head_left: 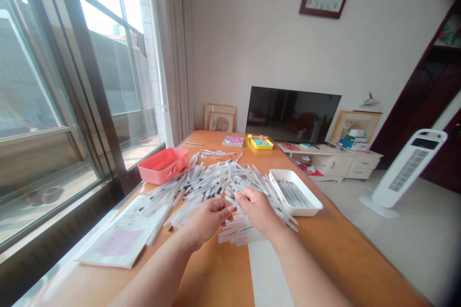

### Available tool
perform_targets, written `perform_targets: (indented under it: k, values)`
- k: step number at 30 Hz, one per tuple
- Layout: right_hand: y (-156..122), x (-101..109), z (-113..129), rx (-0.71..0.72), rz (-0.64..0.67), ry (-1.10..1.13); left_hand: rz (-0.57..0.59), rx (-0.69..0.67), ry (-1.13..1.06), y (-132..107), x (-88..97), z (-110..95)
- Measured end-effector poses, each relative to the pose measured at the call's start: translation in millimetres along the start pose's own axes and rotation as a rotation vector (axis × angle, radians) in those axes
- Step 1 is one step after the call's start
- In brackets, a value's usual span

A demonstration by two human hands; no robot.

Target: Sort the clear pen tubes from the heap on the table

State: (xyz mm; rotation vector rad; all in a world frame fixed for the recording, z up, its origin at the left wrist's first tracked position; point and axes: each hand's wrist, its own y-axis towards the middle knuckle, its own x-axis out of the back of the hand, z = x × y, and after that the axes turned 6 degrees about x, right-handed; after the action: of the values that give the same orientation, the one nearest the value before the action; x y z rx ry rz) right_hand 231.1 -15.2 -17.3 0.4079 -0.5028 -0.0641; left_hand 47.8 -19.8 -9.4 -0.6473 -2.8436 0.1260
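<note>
Pen barrels [212, 177] well inside table's right edge [360, 243]

Translucent pens [212, 177], some black-tipped, lie heaped across the brown table [207, 273].

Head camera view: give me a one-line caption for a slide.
Left hand and right hand close together at a heap of clear tubes, between a pink bin and a white tray.
</note>
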Motion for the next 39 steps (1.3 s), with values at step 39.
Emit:
perform_targets:
  k: [39]
  values:
    - [4.8,-11.9,-3.1,-0.148,0.055,0.429,-0.087,-0.007,-0.124,6.3,1.4,9.6]
